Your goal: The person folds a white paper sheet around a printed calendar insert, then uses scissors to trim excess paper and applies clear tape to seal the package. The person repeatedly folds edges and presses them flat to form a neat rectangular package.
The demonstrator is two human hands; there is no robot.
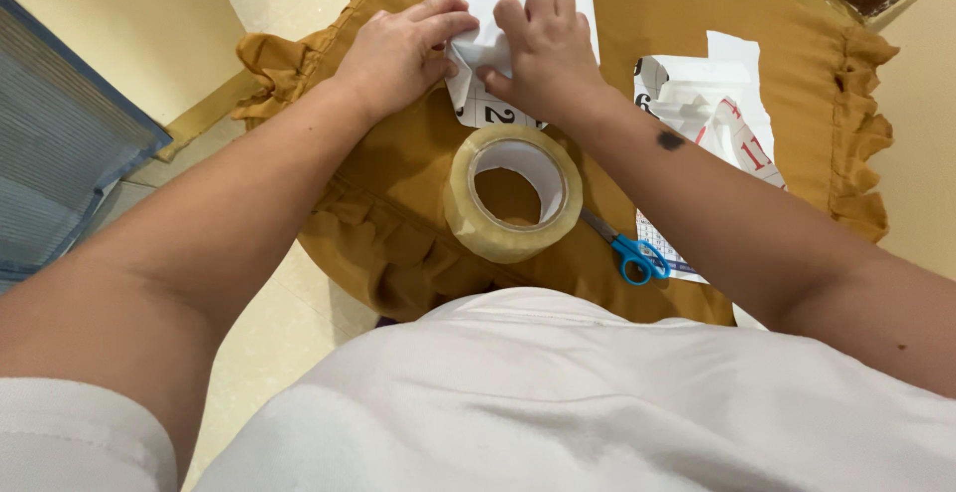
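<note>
Pale floor tiles show to the left, under a mustard-yellow frilled fabric cushion [398,163] that serves as the work surface. Both hands meet at its far side on a white folded sheet of paper with printed numerals [498,54]. How the folds run is hidden beneath the knuckles, and the sheet's far end is cut off at the top edge. The left hand [403,49] presses down with its fingers bent, fingertips pinching a folded corner; the right hand [543,44] curls over the paper from the other side, thumb tucked under — both grasping the sheet, which lies flat on the cushion between and below them. Just nearer the body sits a wide roll of clear packing tape [513,193], then small blue-handled scissors [629,253], partly hidden by the right forearm, resting on white paper scraps with red and black print [712,114].
</note>
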